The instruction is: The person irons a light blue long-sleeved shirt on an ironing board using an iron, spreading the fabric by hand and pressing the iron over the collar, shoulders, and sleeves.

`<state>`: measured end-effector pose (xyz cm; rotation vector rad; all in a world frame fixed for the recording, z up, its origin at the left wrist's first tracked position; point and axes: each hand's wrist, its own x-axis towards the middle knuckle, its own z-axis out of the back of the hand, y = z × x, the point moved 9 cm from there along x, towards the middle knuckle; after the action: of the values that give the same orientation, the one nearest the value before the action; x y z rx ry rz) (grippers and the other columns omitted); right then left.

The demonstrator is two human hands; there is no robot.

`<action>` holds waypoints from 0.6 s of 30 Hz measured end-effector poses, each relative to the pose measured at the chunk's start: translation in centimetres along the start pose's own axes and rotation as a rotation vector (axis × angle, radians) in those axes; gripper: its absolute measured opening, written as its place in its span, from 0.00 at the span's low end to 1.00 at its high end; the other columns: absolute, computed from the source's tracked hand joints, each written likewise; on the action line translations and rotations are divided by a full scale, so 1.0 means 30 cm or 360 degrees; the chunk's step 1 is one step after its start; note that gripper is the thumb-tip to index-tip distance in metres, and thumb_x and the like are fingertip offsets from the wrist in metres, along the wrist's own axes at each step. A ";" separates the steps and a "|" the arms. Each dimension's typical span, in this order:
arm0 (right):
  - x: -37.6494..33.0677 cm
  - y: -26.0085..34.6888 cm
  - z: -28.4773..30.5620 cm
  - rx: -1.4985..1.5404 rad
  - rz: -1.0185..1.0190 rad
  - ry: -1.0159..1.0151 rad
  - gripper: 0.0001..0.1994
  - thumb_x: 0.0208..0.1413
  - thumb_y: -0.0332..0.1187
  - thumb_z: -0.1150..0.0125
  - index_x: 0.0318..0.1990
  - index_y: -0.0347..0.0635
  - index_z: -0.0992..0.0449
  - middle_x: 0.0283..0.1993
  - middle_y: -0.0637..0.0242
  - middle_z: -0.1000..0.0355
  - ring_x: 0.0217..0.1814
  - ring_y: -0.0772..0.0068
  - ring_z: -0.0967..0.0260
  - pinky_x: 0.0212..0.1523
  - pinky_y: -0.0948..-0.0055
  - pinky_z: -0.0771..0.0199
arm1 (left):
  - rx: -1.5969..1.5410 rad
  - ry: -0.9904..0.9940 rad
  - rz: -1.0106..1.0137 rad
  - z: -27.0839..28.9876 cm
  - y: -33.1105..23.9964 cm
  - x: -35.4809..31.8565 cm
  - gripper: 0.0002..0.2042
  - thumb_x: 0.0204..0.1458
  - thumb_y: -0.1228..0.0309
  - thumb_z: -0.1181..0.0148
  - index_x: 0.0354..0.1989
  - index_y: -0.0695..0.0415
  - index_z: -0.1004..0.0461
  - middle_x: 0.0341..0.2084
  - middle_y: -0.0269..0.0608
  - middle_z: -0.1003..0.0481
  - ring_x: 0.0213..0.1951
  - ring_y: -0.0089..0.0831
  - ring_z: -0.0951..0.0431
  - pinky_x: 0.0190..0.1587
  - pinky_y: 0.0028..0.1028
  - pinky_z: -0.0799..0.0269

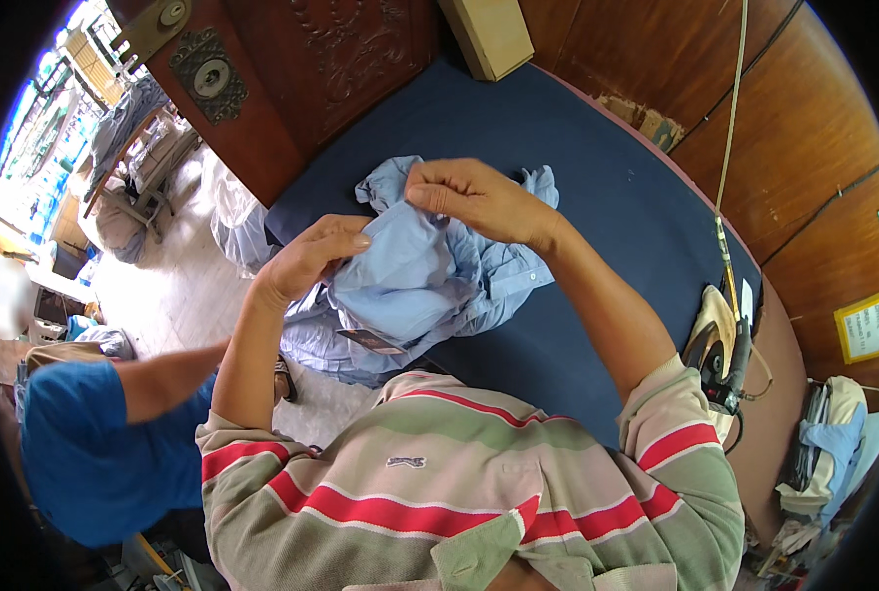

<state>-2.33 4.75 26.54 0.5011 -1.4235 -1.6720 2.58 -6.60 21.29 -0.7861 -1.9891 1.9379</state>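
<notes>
A light blue button-up shirt (400, 281) lies bunched near the front left of the dark blue padded table (597, 197). My left hand (313, 258) is closed on the shirt's left edge, its thumb lying over the cloth. Farther up and to the right, my right hand (484, 202) pinches the shirt's upper part between thumb and fingers. A dark tag (370, 341) rests on the cloth at the near side. Some buttons show on the part spread to the right. Folds hide much of the shirt's shape.
A steam iron (720, 369) stands at the table's right end, with a hose hanging above. A cardboard box (487, 39) sits at the back, beside a carved wooden door (331, 69). Close on my left is a person in a blue shirt (114, 448). Folded clothes (823, 443) are stacked at far right.
</notes>
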 end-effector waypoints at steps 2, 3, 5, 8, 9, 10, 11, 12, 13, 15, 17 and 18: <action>-0.002 0.086 0.008 -0.0191 0.0090 -0.0022 0.14 0.60 0.40 0.49 0.29 0.39 0.29 0.23 0.76 0.41 0.27 0.85 0.46 0.28 0.81 0.44 | -0.0018 -0.0072 -0.0026 0.010 -0.004 -0.001 0.18 0.51 0.63 0.48 0.44 0.65 0.28 0.39 0.38 0.26 0.37 0.26 0.26 0.44 0.22 0.32; -0.002 0.127 0.011 -0.0285 0.0136 -0.0033 0.14 0.60 0.40 0.49 0.29 0.39 0.29 0.23 0.77 0.40 0.26 0.86 0.46 0.28 0.81 0.44 | -0.0026 -0.0109 -0.0038 0.015 -0.006 -0.004 0.18 0.52 0.63 0.48 0.44 0.65 0.28 0.39 0.38 0.26 0.37 0.26 0.26 0.43 0.22 0.31; -0.004 0.145 0.004 -0.0151 0.0087 0.0097 0.12 0.58 0.38 0.46 0.30 0.38 0.28 0.23 0.77 0.38 0.26 0.86 0.45 0.29 0.82 0.43 | -0.0550 -0.0216 -0.0213 0.043 -0.054 -0.025 0.18 0.53 0.62 0.48 0.45 0.65 0.30 0.39 0.39 0.26 0.37 0.27 0.26 0.43 0.25 0.30; -0.015 0.158 -0.001 -0.0058 0.0118 0.0319 0.08 0.54 0.34 0.44 0.33 0.37 0.27 0.26 0.76 0.35 0.29 0.85 0.41 0.33 0.82 0.40 | -0.0739 -0.0156 -0.0769 0.150 -0.212 -0.067 0.18 0.55 0.62 0.49 0.47 0.63 0.32 0.39 0.41 0.26 0.38 0.30 0.25 0.46 0.29 0.29; -0.013 0.167 -0.024 -0.0020 0.0166 0.0426 0.08 0.52 0.33 0.43 0.34 0.37 0.26 0.27 0.75 0.33 0.30 0.85 0.40 0.34 0.82 0.39 | -0.1366 -0.0563 -0.0764 0.345 -0.161 -0.084 0.18 0.55 0.61 0.50 0.47 0.62 0.32 0.40 0.42 0.26 0.39 0.30 0.25 0.47 0.30 0.29; -0.015 0.167 -0.010 0.0024 0.0130 0.0384 0.08 0.50 0.32 0.43 0.35 0.37 0.26 0.28 0.75 0.33 0.31 0.85 0.40 0.35 0.82 0.38 | -0.1371 -0.0507 -0.0869 0.388 -0.211 -0.093 0.18 0.55 0.61 0.50 0.47 0.62 0.31 0.41 0.42 0.26 0.41 0.31 0.25 0.48 0.30 0.30; -0.014 0.177 -0.007 0.0074 0.0103 0.0351 0.09 0.49 0.31 0.43 0.36 0.37 0.26 0.28 0.74 0.32 0.32 0.85 0.39 0.37 0.82 0.38 | -0.1375 -0.0461 -0.0978 0.430 -0.261 -0.117 0.18 0.56 0.60 0.51 0.47 0.62 0.31 0.41 0.43 0.26 0.42 0.32 0.26 0.49 0.31 0.31; -0.018 0.189 0.013 0.0109 0.0068 0.0297 0.10 0.47 0.30 0.43 0.37 0.37 0.26 0.29 0.73 0.32 0.33 0.84 0.38 0.38 0.81 0.37 | -0.1037 -0.0166 -0.1050 0.393 -0.388 -0.132 0.19 0.56 0.60 0.52 0.48 0.62 0.32 0.43 0.43 0.27 0.43 0.33 0.26 0.50 0.31 0.31; -0.017 0.191 0.039 0.0185 0.0011 0.0244 0.10 0.51 0.32 0.42 0.37 0.36 0.26 0.30 0.73 0.31 0.35 0.83 0.38 0.40 0.80 0.36 | -0.0691 0.0105 -0.1167 0.353 -0.505 -0.164 0.19 0.57 0.60 0.53 0.49 0.62 0.32 0.44 0.43 0.27 0.45 0.34 0.26 0.51 0.31 0.32; 0.008 0.266 0.049 -0.0184 0.0159 0.0207 0.11 0.52 0.36 0.44 0.37 0.37 0.26 0.29 0.69 0.30 0.34 0.80 0.37 0.39 0.77 0.35 | -0.0547 0.0182 -0.1152 0.464 -0.616 -0.209 0.20 0.58 0.60 0.56 0.51 0.63 0.33 0.48 0.45 0.29 0.47 0.36 0.27 0.54 0.33 0.34; 0.043 0.347 0.065 -0.0490 0.0463 0.0138 0.13 0.55 0.39 0.44 0.38 0.37 0.27 0.31 0.63 0.29 0.34 0.75 0.35 0.39 0.73 0.33 | -0.0296 0.0176 -0.1101 0.495 -0.766 -0.318 0.22 0.59 0.60 0.58 0.54 0.64 0.35 0.50 0.48 0.31 0.49 0.37 0.28 0.56 0.34 0.35; 0.055 0.372 0.102 -0.0559 0.0558 0.0005 0.13 0.55 0.39 0.44 0.40 0.38 0.27 0.32 0.61 0.28 0.34 0.73 0.35 0.40 0.72 0.33 | -0.0198 0.0200 -0.1084 0.508 -0.818 -0.325 0.22 0.59 0.60 0.59 0.55 0.64 0.37 0.51 0.49 0.31 0.50 0.38 0.29 0.56 0.35 0.36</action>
<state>-1.69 5.47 38.18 0.0517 -1.1055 -1.5822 -2.46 -23.89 45.90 -0.1909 -1.9641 1.3469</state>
